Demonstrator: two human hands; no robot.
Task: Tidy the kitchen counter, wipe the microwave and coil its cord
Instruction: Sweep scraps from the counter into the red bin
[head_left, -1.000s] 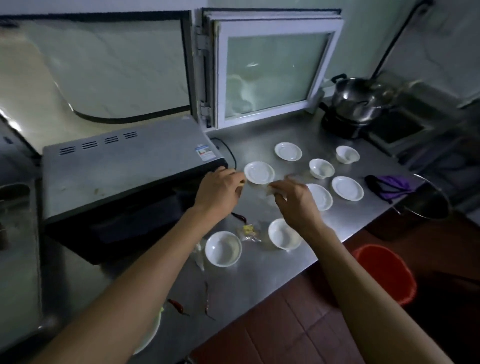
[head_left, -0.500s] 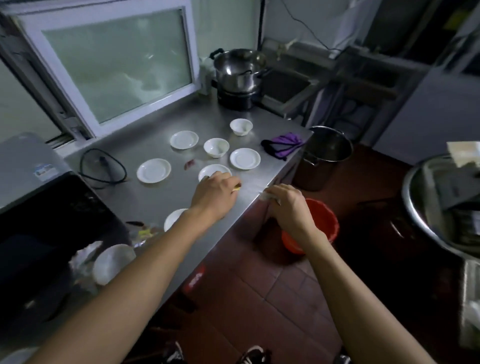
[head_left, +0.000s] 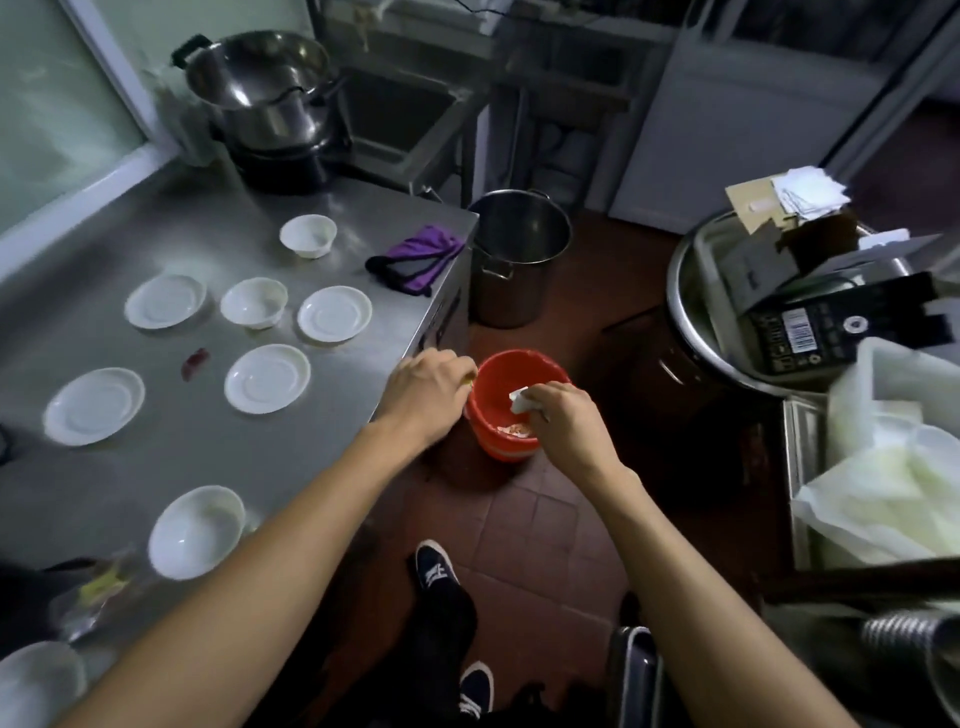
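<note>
My left hand (head_left: 426, 392) is closed at the counter's right edge, with a small yellowish scrap showing at its fingertips. My right hand (head_left: 558, 418) is closed on a crumpled white scrap (head_left: 519, 400) held over the red bucket (head_left: 498, 447) on the floor. The bucket holds a little orange-pink waste. Several white saucers (head_left: 267, 378) and small white bowls (head_left: 196, 531) are spread over the steel counter (head_left: 218, 457). A red chili piece (head_left: 195, 362) lies among them. The microwave is almost out of view at the lower left.
A purple cloth (head_left: 418, 257) lies at the counter's far right corner. A steel pot (head_left: 260, 88) sits on a burner at the back. A tall stockpot (head_left: 519, 254) stands on the floor beyond the bucket. A cluttered basin and bags (head_left: 789, 317) crowd the right.
The view has swung right, away from the microwave. Both hands have moved off the counter's middle to its right edge, and my right hand is now over the red bucket.
</note>
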